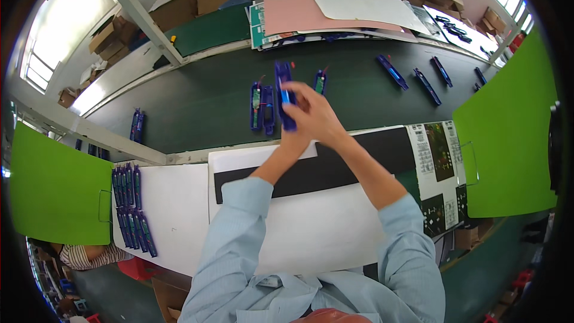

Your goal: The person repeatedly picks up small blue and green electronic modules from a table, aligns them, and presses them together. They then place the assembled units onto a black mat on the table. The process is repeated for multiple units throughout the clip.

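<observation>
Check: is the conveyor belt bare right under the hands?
No: an opened blue housing with a green circuit board lies on the dark belt just left of the hands, which hold up another blue housing.

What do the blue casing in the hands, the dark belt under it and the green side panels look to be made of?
Blue casing: likely moulded plastic, with a uniform saturated blue and a slight sheen, gripped by both hands, left hand and right hand.
Dark belt: looks like matte rubber or PVC, dark green with soft, dull reflections.
Green side panels: probably flat plastic sheet, evenly coloured and matte.

Open casing (261, 105) on belt (197, 101), left of hands (311, 116).
</observation>
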A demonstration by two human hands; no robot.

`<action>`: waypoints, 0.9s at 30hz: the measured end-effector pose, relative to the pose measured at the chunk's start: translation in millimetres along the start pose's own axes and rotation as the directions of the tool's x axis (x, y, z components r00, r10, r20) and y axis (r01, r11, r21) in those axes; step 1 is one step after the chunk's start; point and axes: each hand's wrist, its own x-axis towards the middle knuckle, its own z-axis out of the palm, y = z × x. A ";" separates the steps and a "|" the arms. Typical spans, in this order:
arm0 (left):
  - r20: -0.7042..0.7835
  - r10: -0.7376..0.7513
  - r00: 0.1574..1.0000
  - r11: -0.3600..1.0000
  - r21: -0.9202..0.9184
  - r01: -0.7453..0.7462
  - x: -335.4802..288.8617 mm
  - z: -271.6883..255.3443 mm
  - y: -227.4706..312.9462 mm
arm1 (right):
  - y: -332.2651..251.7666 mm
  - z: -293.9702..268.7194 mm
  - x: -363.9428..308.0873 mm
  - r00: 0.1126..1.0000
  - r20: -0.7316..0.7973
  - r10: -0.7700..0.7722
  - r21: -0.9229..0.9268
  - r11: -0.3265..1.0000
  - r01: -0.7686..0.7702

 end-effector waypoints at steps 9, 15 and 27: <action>-0.077 0.095 0.992 0.982 -0.153 -0.106 2.9 -20.0 16.8 | 13.7 5.7 -257.0 0.979 0.070 0.192 -0.101 0.978 -0.184; 0.048 0.152 0.987 0.970 -0.196 -0.140 -150.9 -152.2 89.3 | 20.4 32.1 -305.5 0.985 0.065 0.157 -0.327 0.936 -0.128; 0.316 -0.120 0.941 0.948 -0.245 0.204 -286.2 -221.2 120.6 | 13.4 30.8 -246.8 0.982 0.191 0.000 -0.391 0.917 0.076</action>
